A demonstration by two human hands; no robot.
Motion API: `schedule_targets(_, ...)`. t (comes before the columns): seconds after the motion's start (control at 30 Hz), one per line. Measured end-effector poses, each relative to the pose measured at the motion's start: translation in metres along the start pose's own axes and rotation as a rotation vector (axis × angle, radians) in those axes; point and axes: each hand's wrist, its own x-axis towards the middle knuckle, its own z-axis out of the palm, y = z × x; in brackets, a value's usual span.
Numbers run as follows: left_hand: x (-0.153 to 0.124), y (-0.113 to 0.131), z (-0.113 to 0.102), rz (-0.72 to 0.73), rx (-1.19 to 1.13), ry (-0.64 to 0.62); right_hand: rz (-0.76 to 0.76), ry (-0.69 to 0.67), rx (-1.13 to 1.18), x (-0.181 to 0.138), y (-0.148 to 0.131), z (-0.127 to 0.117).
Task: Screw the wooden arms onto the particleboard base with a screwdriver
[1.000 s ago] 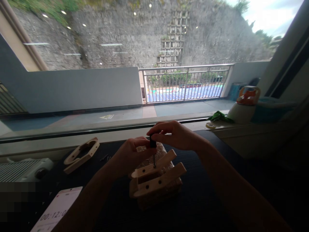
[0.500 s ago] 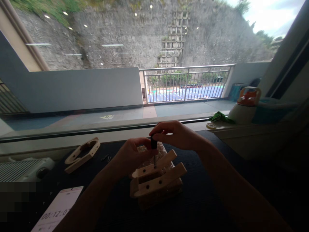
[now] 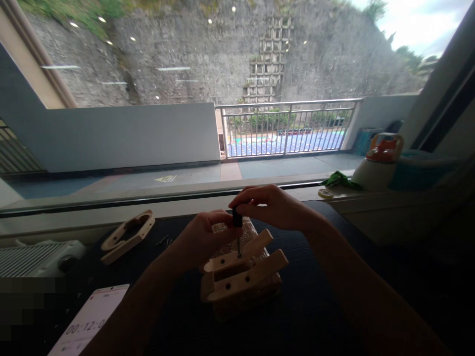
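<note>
Both my hands are closed on the black handle of a screwdriver (image 3: 237, 217). My right hand (image 3: 269, 205) pinches the top of the handle, while my left hand (image 3: 202, 235) grips it lower down from the left. The shaft points straight down, its tip at a hole in the far arm of a pale wooden part (image 3: 245, 277). Several dark holes show in that part's two arms. Beneath it lies a bundle in clear bubble wrap (image 3: 250, 230). What sits in the hole under the tip is too small to make out.
On the dark table (image 3: 311, 277), a second wooden piece (image 3: 128, 237) with a curved opening lies left, beside several screws (image 3: 163, 241). A phone (image 3: 89, 316) showing a timer lies near my left forearm. The sill holds a green cloth (image 3: 339, 180) and a white bottle (image 3: 374, 173).
The view has shifted very slightly. Both hands stay on the screwdriver, and its tip remains at the same hole.
</note>
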Motion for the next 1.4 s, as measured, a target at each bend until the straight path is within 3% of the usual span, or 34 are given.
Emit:
schedule_targets(0.17, -0.0008, 0.0024, 0.0037, -0.095, 0.018, 0.068, 0.033, 0.026, -0.001, -0.0006, 0.0023, 0.0001)
schedule_targets(0.37, 0.0009, -0.0003, 0.0038, 0.001, 0.044, 0.050, 0.011, 0.036, -0.016, -0.0007, 0.0033, 0.0005)
schedule_targets(0.67, 0.0010, -0.0031, 0.0001, 0.005, 0.035, 0.026, 0.009, 0.020, 0.003, 0.0003, 0.0022, 0.0007)
schedule_targets(0.93, -0.0003, 0.0022, 0.0048, -0.032, 0.049, 0.100, 0.028, 0.016, 0.007, -0.0008, 0.0029, 0.0004)
schedule_targets(1.4, -0.0010, 0.0009, 0.0000, 0.026, 0.010, -0.015, -0.016, -0.029, 0.037, 0.0000, 0.0033, 0.0003)
